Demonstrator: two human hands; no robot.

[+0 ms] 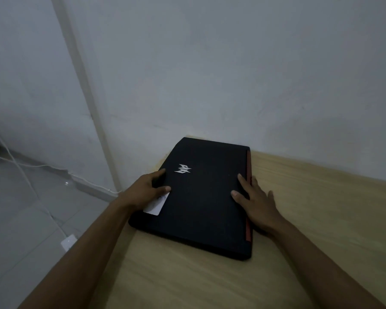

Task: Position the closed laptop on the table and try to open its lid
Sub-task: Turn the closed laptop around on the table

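Observation:
A closed black laptop (201,197) with a silver logo and a red strip along its right edge lies flat on the light wooden table (310,219), near the table's left edge and close to the wall. My left hand (143,190) grips the laptop's left side, thumb on the lid beside a white sticker (156,204). My right hand (254,201) rests against the right edge, thumb and forefinger on the lid, the other fingers on the table. The lid is down.
A pale wall (232,74) stands right behind the table. To the left the table ends above a tiled floor (20,219), where white cables (27,181) and a white adapter (68,241) lie.

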